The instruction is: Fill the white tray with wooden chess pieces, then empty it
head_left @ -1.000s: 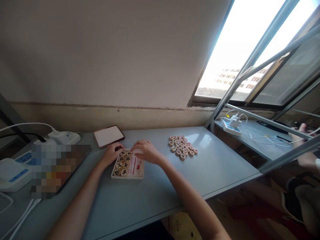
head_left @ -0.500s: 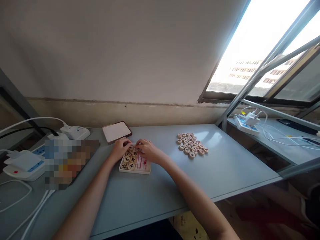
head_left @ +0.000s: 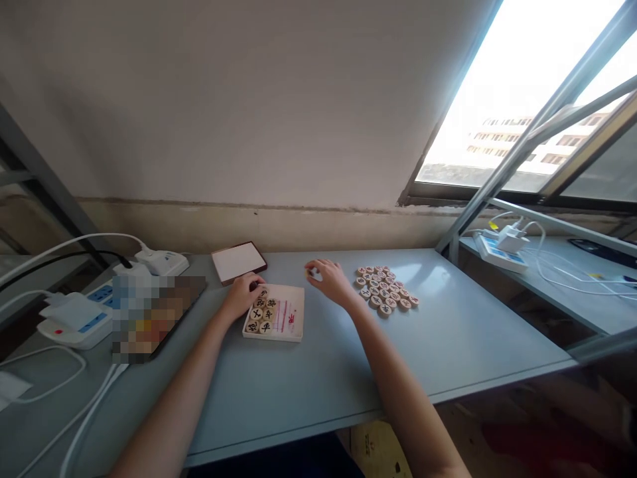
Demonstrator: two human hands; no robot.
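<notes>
My left hand point(head_left: 241, 295) is at the far left corner of a shallow white box point(head_left: 288, 334), fingers curled and pinched. A small dark patch shows at its fingertips; what it is I cannot make out. Round wooden Chinese chess pieces point(head_left: 256, 314) with black characters lie in two columns in the box's left part. Pink-red marks show on the bare bottom at its right. Beyond the box, to the right, my right hand point(head_left: 330, 279) holds one chess piece point(head_left: 309, 273) between thumb and fingers, above the desk. Several pieces point(head_left: 385, 291) with red characters lie grouped flat to its right.
A box lid point(head_left: 239, 261) with a pale inside lies at the back. On the left are a power strip point(head_left: 82, 325) with plugs, white cables and a blurred flat item point(head_left: 154, 318). The wall bounds the grey desk point(head_left: 318, 385) behind; a metal post point(head_left: 454, 247) stands at right.
My right hand has moved from the box to the right with one chess piece taken from the far end of the right column. My left hand stays at the box corner. The view has shifted slightly.
</notes>
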